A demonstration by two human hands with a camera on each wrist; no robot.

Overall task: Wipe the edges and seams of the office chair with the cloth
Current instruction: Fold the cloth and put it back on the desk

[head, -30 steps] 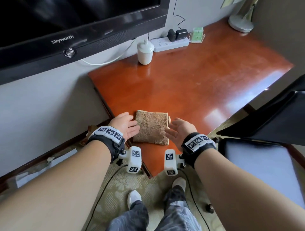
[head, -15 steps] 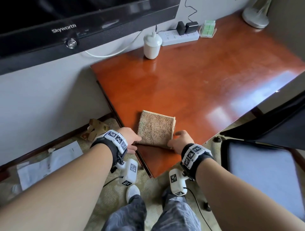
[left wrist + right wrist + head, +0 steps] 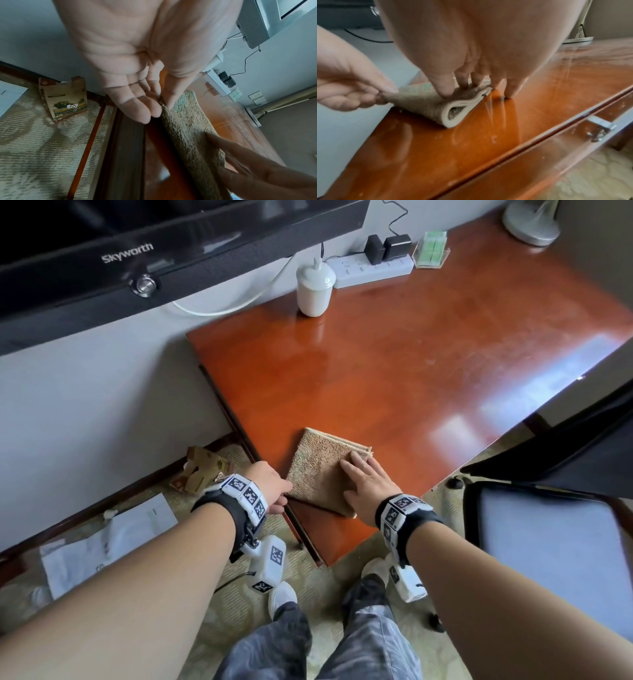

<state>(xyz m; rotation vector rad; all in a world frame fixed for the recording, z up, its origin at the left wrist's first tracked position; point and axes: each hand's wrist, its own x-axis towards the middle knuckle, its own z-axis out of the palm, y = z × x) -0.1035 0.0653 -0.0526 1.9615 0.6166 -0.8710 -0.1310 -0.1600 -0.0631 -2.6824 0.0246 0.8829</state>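
Near the tabletop's [image 3: 394,378] front corner, the folded cloth [image 3: 318,470] lies under the flat, spread right hand [image 3: 368,491]; the left hand [image 3: 270,486] pinches its left edge.

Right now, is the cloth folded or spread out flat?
Folded. The cloth shows stacked cream-edged layers at its near end on the desk; left hand pinches one corner, right hand presses flat on top.

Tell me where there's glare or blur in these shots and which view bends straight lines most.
Head view: window glare streaks the desk on its right side; the TV edge bows. Left wrist view: the left hand looms soft, the wall lines skew hard, the worst distortion. Right wrist view: the right hand is blurred and the desk sheen smears; the cloth stays fairly sharp.
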